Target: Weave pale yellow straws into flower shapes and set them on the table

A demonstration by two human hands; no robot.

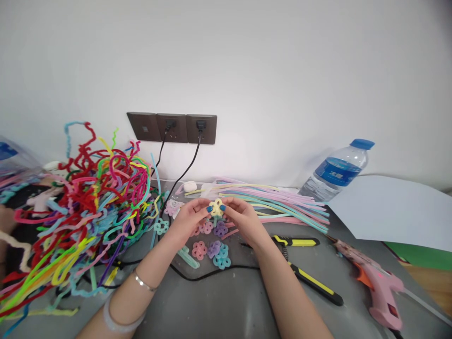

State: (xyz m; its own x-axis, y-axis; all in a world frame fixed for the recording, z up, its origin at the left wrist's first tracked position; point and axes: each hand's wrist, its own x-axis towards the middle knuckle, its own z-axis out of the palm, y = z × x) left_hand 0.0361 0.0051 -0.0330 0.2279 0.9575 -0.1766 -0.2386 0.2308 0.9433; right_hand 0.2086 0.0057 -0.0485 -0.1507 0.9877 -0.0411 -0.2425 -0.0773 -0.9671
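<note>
Between both hands, just above the table, is a pale yellow pipe-cleaner flower (216,207). My left hand (193,213) pinches its left side, the thumb lying on a petal. My right hand (242,217) grips the right side in the same way. Under and around the hands lie finished-looking pipe-cleaner flowers: a pink flower (199,250), a purple flower (213,249), a blue flower (222,256) and a light green flower (161,226). Something teal shows just below the yellow flower; I cannot tell whether it is joined to it.
A tangled heap of pipe cleaners (106,197) fills the left. Straight pastel pipe cleaners (282,200) lie behind the hands. Yellow-black pliers (314,280), a pink glue gun (379,285), a tilted water bottle (337,169) and white paper (391,209) are at right. A black cable (212,273) crosses the table.
</note>
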